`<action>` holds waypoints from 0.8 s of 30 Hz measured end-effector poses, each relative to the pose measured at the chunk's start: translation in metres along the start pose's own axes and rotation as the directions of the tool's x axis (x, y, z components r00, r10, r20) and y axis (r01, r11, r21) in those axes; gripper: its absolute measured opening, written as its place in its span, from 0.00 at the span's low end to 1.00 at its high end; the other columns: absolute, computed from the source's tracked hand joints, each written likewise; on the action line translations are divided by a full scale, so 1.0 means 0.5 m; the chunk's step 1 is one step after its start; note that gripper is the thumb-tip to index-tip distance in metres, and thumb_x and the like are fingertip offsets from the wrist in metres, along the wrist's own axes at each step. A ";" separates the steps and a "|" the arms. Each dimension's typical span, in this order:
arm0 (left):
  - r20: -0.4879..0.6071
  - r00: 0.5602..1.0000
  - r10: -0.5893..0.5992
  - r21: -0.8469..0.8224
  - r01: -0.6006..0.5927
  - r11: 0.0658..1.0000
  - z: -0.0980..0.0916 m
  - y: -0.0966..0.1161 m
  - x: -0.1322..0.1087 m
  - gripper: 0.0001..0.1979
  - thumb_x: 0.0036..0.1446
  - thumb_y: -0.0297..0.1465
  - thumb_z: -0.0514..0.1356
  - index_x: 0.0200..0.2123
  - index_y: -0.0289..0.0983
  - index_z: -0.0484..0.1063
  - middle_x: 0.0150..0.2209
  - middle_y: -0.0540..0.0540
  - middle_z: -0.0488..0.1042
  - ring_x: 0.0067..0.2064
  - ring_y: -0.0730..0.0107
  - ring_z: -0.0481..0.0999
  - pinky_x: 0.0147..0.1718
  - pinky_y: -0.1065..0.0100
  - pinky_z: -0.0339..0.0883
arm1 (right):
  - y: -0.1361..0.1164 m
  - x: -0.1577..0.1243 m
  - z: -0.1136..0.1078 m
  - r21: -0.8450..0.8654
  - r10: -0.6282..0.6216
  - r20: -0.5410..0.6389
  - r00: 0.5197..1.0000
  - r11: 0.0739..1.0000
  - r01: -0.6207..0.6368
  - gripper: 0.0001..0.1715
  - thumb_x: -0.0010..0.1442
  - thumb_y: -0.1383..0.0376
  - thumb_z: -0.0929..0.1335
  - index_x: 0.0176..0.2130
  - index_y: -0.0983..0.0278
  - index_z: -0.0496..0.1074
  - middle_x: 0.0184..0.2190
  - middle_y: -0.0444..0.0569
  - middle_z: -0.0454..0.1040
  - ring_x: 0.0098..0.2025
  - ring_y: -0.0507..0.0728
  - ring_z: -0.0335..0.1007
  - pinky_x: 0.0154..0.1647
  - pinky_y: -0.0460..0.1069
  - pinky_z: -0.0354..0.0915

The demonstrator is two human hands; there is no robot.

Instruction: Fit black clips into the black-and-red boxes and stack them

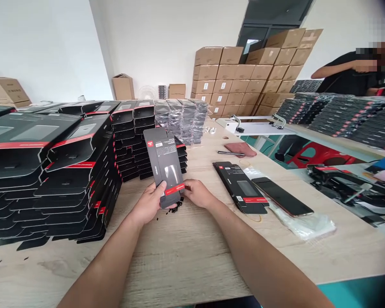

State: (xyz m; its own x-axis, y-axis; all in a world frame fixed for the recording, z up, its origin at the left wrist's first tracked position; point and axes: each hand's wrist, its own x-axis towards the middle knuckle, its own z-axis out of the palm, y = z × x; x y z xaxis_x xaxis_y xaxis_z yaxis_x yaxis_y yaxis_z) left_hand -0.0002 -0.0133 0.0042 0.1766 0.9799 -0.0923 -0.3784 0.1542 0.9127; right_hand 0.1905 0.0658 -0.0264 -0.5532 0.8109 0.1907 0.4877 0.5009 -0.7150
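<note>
A black cardboard packaging box (163,154) with a red band and a clear window is held up, tilted, over the table. My left hand (150,202) is closed on its lower left side, thumb on the front face. At the lower right edge, my right hand (197,193) has its fingers curled in against the box; some fingertips are hidden. Small black scraps (177,206) lie on the wood just below. Close by on the left rise stacks of similar open-ended boxes (67,188).
A flat matching box (240,188), a dark phone (282,196) and a clear plastic bag (308,226) lie to the right. Behind them are a pen (231,153) and a reddish cloth (240,149). Wrapped stacks (182,119) stand at the back. A person (346,70) is at the far right.
</note>
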 end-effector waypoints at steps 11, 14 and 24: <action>-0.211 0.955 0.207 0.211 -0.162 0.964 -0.017 -0.004 0.019 0.15 0.40 0.29 0.66 0.36 0.34 0.73 0.33 0.47 0.77 0.35 0.63 0.77 0.38 0.55 0.75 | 0.005 0.005 0.008 -0.174 0.010 -0.057 0.998 0.985 -0.020 0.10 0.54 0.70 0.67 0.36 0.61 0.76 0.32 0.45 0.76 0.32 0.52 0.69 0.35 0.46 0.63; -0.232 0.948 0.219 0.238 -0.163 0.957 -0.019 -0.006 0.022 0.15 0.38 0.25 0.64 0.35 0.34 0.74 0.32 0.46 0.78 0.35 0.62 0.78 0.36 0.58 0.75 | 0.011 -0.001 -0.013 -0.188 0.118 -0.065 0.991 0.974 -0.128 0.08 0.56 0.64 0.67 0.31 0.62 0.77 0.29 0.45 0.76 0.29 0.53 0.69 0.32 0.46 0.62; -0.324 0.912 0.253 0.422 -0.100 0.901 -0.019 0.000 0.017 0.06 0.43 0.28 0.60 0.28 0.36 0.74 0.25 0.49 0.74 0.26 0.67 0.74 0.21 0.69 0.69 | 0.002 -0.019 -0.051 -0.221 0.138 -0.016 0.990 0.966 -0.138 0.07 0.51 0.69 0.68 0.31 0.61 0.77 0.30 0.45 0.77 0.31 0.53 0.70 0.33 0.46 0.63</action>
State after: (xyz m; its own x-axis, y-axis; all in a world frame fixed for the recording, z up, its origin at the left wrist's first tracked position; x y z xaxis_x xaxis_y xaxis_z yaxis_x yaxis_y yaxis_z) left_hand -0.0073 -0.0038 -0.0006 -0.2291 0.9732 0.0173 0.0248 -0.0119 0.9996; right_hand 0.2132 0.0661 -0.0117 -0.4696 0.8771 0.1014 0.6962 0.4384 -0.5684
